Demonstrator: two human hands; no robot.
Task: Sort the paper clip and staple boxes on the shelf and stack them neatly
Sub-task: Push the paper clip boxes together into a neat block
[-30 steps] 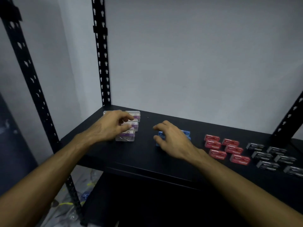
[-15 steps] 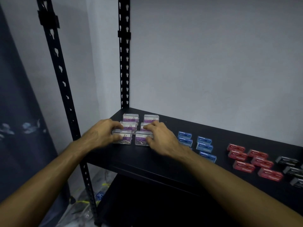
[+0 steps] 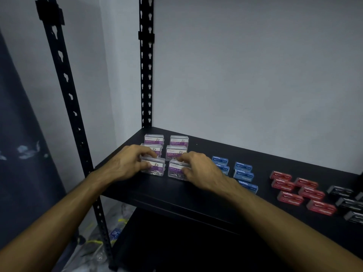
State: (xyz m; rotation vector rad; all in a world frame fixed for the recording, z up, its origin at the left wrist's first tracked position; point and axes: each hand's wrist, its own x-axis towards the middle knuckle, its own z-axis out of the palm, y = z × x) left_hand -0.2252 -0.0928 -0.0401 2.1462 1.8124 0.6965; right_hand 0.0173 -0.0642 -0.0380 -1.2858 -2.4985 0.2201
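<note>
Several clear paper clip boxes with purple labels point(image 3: 176, 152) stand in two columns at the left end of the black shelf point(image 3: 161, 191). My left hand point(image 3: 127, 163) grips the front left paper clip box point(image 3: 155, 169), thumb and fingers curled round it. My right hand point(image 3: 198, 169) grips the front right paper clip box point(image 3: 175, 170) from its right side. To the right lie blue staple boxes point(image 3: 243, 171), then red staple boxes point(image 3: 294, 191), then black staple boxes point(image 3: 345, 201) at the frame's edge.
Black perforated uprights point(image 3: 146, 75) frame the shelf's left end, with a white wall behind. A dark curtain point(image 3: 21, 154) hangs at far left. Plastic bags lie on the floor point(image 3: 98, 244) below the shelf.
My right hand left the blue boxes and moved left onto the front right paper clip box. My left hand slid forward onto the front left box. The view swung left.
</note>
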